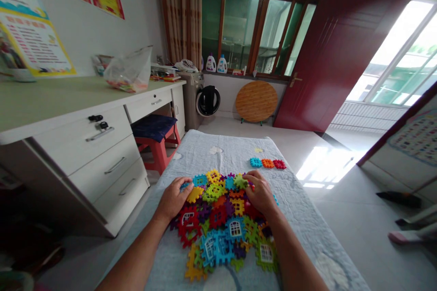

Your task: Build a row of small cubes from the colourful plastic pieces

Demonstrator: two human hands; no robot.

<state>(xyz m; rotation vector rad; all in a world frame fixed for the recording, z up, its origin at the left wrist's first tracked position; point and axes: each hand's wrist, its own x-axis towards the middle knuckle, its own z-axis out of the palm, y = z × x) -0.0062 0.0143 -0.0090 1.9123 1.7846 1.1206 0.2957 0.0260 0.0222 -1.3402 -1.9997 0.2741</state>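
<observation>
A heap of interlocking plastic building blocks, in several colours and some with white window inserts, lies on a cloth-covered table. At its left side my left hand has its fingers curled on a blue block, beside a yellow block. My right hand is at the right side, fingers bent over the edge of a light green block. Its palm side and what lies under it are hidden. Beyond my right hand, a blue, an orange and a red block form a joined row.
The light blue patterned cloth covers the table. To the left stand a white desk with a plastic bag on it and a red stool. Farther back are a washing machine, a round wooden tabletop and an open red door.
</observation>
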